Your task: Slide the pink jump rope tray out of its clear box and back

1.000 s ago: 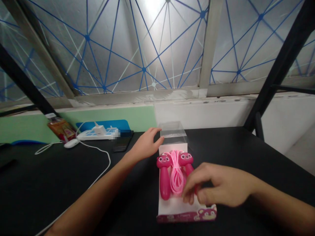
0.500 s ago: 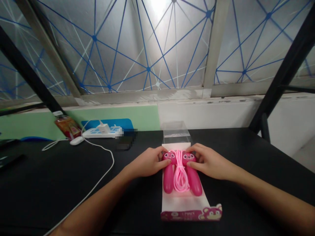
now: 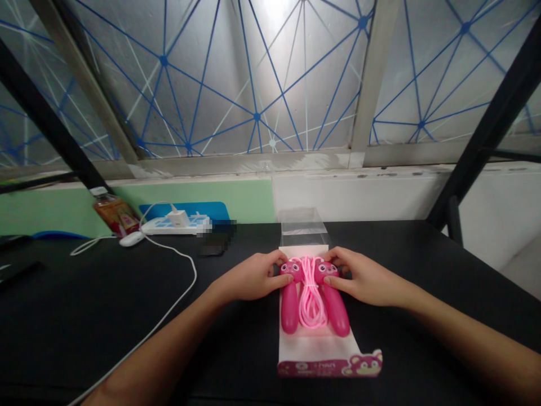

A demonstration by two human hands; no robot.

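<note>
A pink jump rope (image 3: 311, 310) lies on a white and pink card tray (image 3: 291, 348), its cord coiled between two dark-pink handles with animal faces. My left hand (image 3: 260, 276) grips the head of the left handle (image 3: 289, 309), thumb on the face and fingers behind it. My right hand (image 3: 366, 276) holds the right handle (image 3: 337, 311) the same way, thumb across its face. The tray's front flap carries a printed bear (image 3: 367, 365). Behind the tray stands a clear plastic cover (image 3: 303, 225), against the wall side of the desk.
On the black desk (image 3: 236, 349), a white cable (image 3: 169, 310) runs along the left. A power strip (image 3: 177, 224) with a plugged charger, a bottle (image 3: 115, 213), a white mouse-like object (image 3: 132, 239) and a blurred dark item (image 3: 215, 239) stand at the back left.
The right handle has shifted slightly to the right under my right hand, a little away from the coil. My left hand keeps its grip, and the view has moved slightly.
</note>
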